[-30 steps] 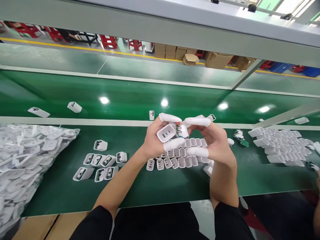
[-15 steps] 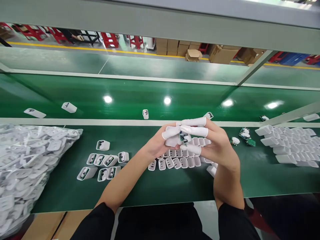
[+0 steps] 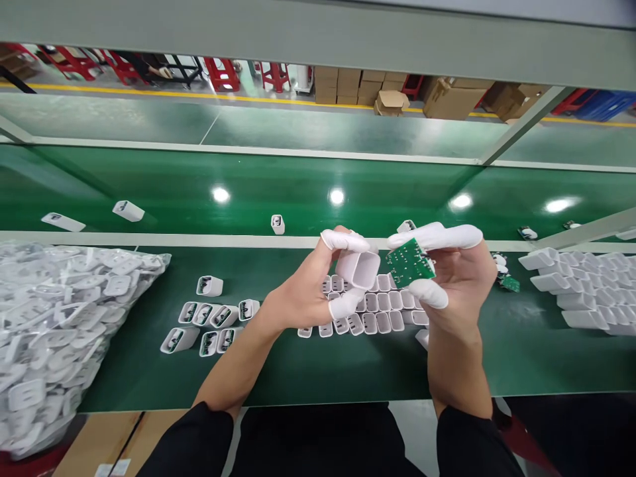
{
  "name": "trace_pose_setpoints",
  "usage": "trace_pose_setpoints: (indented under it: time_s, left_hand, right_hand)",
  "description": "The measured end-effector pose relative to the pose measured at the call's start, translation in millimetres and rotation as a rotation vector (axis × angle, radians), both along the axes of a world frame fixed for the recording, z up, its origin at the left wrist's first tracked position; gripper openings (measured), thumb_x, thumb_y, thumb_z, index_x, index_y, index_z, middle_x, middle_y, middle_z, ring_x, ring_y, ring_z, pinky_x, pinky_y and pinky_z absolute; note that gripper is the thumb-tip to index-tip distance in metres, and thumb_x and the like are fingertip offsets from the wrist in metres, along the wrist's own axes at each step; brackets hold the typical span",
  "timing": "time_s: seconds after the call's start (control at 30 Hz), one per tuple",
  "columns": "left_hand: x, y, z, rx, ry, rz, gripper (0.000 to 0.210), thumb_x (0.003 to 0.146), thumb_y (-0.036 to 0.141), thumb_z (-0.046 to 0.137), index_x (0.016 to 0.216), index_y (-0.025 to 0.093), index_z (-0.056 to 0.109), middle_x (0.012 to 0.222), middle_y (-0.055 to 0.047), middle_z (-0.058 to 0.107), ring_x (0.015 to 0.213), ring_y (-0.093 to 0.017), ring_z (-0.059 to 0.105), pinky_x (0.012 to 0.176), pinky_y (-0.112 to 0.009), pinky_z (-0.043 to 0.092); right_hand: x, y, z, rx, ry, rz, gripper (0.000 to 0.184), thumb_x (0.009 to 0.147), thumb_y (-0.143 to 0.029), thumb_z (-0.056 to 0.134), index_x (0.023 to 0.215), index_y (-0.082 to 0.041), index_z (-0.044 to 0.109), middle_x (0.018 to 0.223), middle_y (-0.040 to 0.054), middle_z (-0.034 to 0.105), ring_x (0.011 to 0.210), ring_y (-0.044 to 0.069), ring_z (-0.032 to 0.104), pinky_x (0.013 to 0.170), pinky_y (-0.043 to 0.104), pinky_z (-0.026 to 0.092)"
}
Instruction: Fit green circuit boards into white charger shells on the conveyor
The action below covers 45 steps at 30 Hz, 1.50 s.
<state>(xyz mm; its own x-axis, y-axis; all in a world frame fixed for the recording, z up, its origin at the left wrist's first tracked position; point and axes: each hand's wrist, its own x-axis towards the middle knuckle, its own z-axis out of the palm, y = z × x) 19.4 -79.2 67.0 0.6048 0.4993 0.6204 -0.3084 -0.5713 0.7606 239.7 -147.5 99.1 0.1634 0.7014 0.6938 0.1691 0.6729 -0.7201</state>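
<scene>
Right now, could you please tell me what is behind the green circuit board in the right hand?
White casings show below the circuit board; whatever lies directly behind it is covered.

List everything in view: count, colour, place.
Bench: 1, green, foreground
Rail: 1, white, bench's far edge
Held housing: 1, white, centre
Held circuit board: 1, green, right of centre
Housing rows: many, white, mid-bench
Part-filled housings: 8, white, bench left
Stacked housings: many, white, bench right
Loose circuit boards: 2+, green-white, bench right
Bagged plastic parts: many, white, left edge
Far housings: 4+, white, beyond rail
Stools: several, red, background
Cartons: several, brown, background
Crates (likely): unclear, blue, upper right
Overhead beam: 1, grey, top
Left hand: 1, white-tipped, holding housing
Right hand: 1, white-tipped, holding circuit board
</scene>
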Motion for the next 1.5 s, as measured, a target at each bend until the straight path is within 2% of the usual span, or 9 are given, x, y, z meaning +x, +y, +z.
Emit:
trace_pose_setpoints:
  time_s: [0.1,0.2,0.33,0.4,0.57,0.87,0.97,1.3,1.5]
  left_hand:
    - [-2.5,5.5,2.5,0.079,-0.073,0.061,0.063,0.097,0.015,0.082,0.155,0.030,0.063,0.126,-0.009,0.064,0.098,-0.020,0.065,0.080,-0.034,0.063]
    - [-5.3,10.5,1.0,0.094,-0.107,0.097,0.066,0.094,0.014,0.087,0.155,0.031,0.069,0.128,-0.010,0.069,0.106,-0.022,0.072,0.086,-0.037,0.070]
    - [-6.8,12.4,0.0,0.091,-0.151,0.153,0.068,0.090,0.013,0.092,0.153,0.030,0.072,0.125,-0.008,0.074,0.108,-0.024,0.080,0.090,-0.039,0.075]
    - [-6.1,12.3,0.5,0.100,-0.163,0.160,0.069,0.088,0.012,0.093,0.151,0.029,0.073,0.125,-0.009,0.076,0.112,-0.026,0.082,0.089,-0.038,0.076]
    - [-4.4,12.5,2.1,0.134,-0.154,0.138,0.069,0.087,0.010,0.093,0.151,0.027,0.073,0.131,-0.012,0.079,0.122,-0.029,0.082,0.084,-0.033,0.075]
    - [-4.4,12.2,4.0,0.172,-0.147,0.154,0.075,0.087,0.005,0.090,0.155,0.030,0.072,0.130,-0.010,0.078,0.127,-0.031,0.083,0.094,-0.041,0.077]
    - [-4.2,12.1,3.7,0.170,-0.151,0.151,0.075,0.086,0.003,0.089,0.155,0.029,0.072,0.128,-0.010,0.078,0.126,-0.030,0.083,0.093,-0.040,0.077]
    - [-5.5,11.8,3.2,0.171,-0.130,0.155,0.069,0.085,0.005,0.090,0.149,0.026,0.074,0.126,-0.009,0.078,0.120,-0.029,0.082,0.097,-0.045,0.075]
    - [0.2,11.1,-0.5,0.116,-0.161,0.101,0.064,0.091,0.019,0.097,0.150,0.029,0.075,0.121,-0.008,0.076,0.104,-0.022,0.078,0.080,-0.032,0.073]
  right_hand:
    - [-6.2,0.2,1.6,0.056,0.015,0.025,0.066,0.073,-0.056,0.113,0.128,-0.034,0.083,0.104,0.0049,0.087,0.098,0.032,0.088,0.096,0.053,0.078]
    - [-9.9,0.8,-0.7,0.143,0.004,-0.012,0.064,0.071,-0.049,0.115,0.127,-0.033,0.088,0.106,0.0043,0.089,0.098,0.029,0.088,0.103,0.053,0.077]
    - [-9.9,-0.9,-8.2,0.205,-0.032,-0.030,0.061,0.072,-0.044,0.115,0.127,-0.035,0.090,0.104,0.0043,0.091,0.097,0.032,0.088,0.087,0.055,0.080]
    - [-8.9,-2.4,-11.9,0.207,-0.056,-0.028,0.064,0.073,-0.042,0.115,0.131,-0.036,0.090,0.108,0.0052,0.092,0.099,0.035,0.089,0.080,0.056,0.080]
    - [-9.2,-4.8,-14.4,0.166,-0.094,0.004,0.069,0.079,-0.037,0.112,0.141,-0.042,0.085,0.118,0.0047,0.092,0.107,0.039,0.089,0.080,0.062,0.079]
    - [-8.1,-2.4,-14.9,0.175,-0.130,0.030,0.075,0.078,-0.033,0.112,0.146,-0.041,0.083,0.122,0.0048,0.091,0.110,0.038,0.088,0.080,0.058,0.078]
    - [-6.6,-1.5,-15.5,0.197,-0.151,0.017,0.075,0.078,-0.034,0.112,0.147,-0.041,0.083,0.121,0.0029,0.092,0.105,0.034,0.087,0.077,0.053,0.076]
    - [-5.9,-2.6,-14.9,0.177,-0.182,0.019,0.078,0.077,-0.031,0.113,0.148,-0.039,0.082,0.121,0.0048,0.089,0.107,0.033,0.086,0.080,0.053,0.076]
    - [-10.1,-1.6,-10.6,0.176,-0.302,-0.082,0.072,0.082,-0.033,0.109,0.148,-0.042,0.081,0.124,0.0040,0.089,0.107,0.033,0.086,0.082,0.054,0.076]
